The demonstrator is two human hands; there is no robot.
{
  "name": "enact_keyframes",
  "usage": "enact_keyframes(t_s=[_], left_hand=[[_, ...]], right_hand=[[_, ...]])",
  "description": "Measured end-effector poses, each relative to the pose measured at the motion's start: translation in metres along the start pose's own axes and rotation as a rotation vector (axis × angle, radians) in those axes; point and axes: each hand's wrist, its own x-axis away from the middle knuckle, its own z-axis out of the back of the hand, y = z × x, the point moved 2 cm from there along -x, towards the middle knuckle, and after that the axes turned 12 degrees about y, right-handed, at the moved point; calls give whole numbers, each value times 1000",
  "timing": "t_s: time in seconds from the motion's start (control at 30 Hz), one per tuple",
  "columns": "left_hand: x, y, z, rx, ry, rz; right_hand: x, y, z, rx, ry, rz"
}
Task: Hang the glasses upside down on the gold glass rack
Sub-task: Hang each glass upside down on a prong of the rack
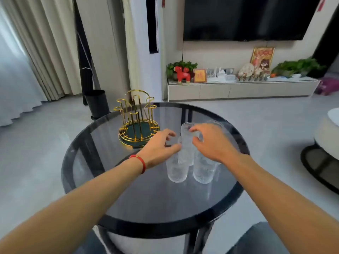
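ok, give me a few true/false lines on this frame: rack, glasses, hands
1. The gold rack has no glass hanging on it. True.
2. The rack stands to the right of the glasses. False: it stands to their left, toward the far side of the round glass table.
3. Both hands are at the cluster of clear glasses. True: the left hand and right hand reach over their tops.
4. The glasses lie on their sides. False: they stand upright on the table.
5. A red bracelet is on the right wrist. False: it is on the left wrist.
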Motion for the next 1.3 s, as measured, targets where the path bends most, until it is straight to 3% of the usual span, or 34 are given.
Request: enact_keyframes(t_s=[0.17,0.57,0.7,0.8,0.87,1.0,1.07,1.13,1.23,1.3], left_hand=[[46,13,-18,-123,-110,88],[36,-7,-29,-64,153,201],[34,-17,4,286,318,313],[25,-24,24,738,327,529],[19,-29,34,1001,275,595],[12,-45,36,1235,199,596],[5,-57,33,1163,185,579],[-5,-74,34,900,275,596],[-15,-113,41,258,433,394],[-18,-146,36,-288,299,199]], right_hand=[[72,9,7,96,4,23],[79,-8,-15,-323,181,-77],[52,-35,-15,-495,231,-153],[37,-65,-33,-614,292,-213],[28,-83,-53,-623,196,-279],[4,-88,-79,-615,32,-426],[-9,-84,-81,-619,-3,-449],[-24,-77,-79,-664,-3,-494],[-54,-62,-69,-622,113,-496],[-77,-47,-59,-589,223,-499]])
